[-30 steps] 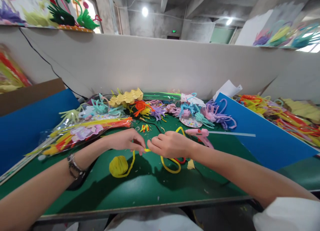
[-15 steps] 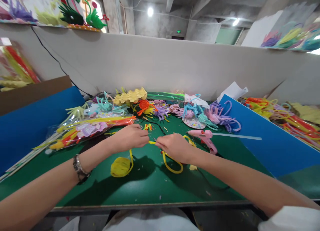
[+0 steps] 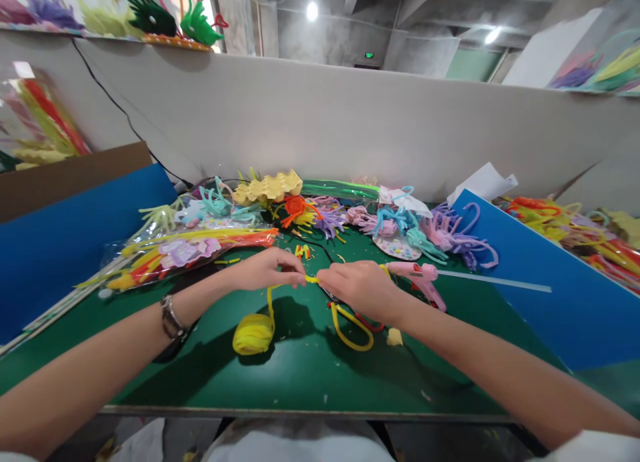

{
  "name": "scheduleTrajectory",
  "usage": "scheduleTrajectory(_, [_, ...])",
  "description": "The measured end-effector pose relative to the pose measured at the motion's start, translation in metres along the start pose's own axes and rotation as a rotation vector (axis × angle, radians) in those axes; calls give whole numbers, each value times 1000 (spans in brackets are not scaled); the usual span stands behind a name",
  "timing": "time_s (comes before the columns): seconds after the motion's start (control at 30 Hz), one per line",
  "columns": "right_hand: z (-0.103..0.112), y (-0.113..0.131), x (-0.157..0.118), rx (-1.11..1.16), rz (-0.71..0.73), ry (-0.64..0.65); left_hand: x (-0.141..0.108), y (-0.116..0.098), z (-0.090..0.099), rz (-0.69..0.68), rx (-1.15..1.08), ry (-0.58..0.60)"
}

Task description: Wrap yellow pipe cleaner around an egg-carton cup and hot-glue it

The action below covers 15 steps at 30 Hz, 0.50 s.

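From my remote seat, my left hand [image 3: 265,270] and right hand [image 3: 361,287] pinch a yellow pipe cleaner [image 3: 311,279] taut between them, fingers clamped on either end above the green surface [image 3: 300,375]. Its tail drops to a yellow coil [image 3: 253,333], kept close; a pink glue gun [image 3: 417,275] lies beside the right hand.

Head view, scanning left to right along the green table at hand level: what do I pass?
Wristwatch → yellow coil → left hand → yellow pipe cleaner pinched between both hands → right hand → pink glue gun → blue board.
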State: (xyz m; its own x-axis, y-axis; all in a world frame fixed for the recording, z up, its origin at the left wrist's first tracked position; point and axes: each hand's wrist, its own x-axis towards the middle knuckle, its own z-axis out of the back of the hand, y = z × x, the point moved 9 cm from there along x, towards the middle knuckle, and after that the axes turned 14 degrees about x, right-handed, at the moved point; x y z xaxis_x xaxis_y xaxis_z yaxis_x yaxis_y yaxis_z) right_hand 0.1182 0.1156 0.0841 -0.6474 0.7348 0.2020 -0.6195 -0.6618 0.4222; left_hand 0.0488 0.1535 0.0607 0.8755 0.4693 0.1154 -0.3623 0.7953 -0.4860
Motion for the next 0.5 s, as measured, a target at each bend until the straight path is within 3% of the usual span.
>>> scheduleTrajectory(0.13, [-5, 36, -4, -388, 374, 29, 2, -1, -4, -26, -18, 79])
scheduleTrajectory(0.2, [-8, 41, -6, -467, 434, 30, 3, -6, -5, -38, -3, 83])
scheduleTrajectory(0.33, [-10, 15, 2, -184, 108, 69, 1, -18, 2, -45, 126, -18])
scheduleTrajectory(0.4, [-11, 4, 2, -64, -18, 58, -3, -32, 5, -104, 402, -123])
scheduleTrajectory(0.5, [-14, 1, 1, 29, -58, 51, -13, -54, 1, -233, 874, -249])
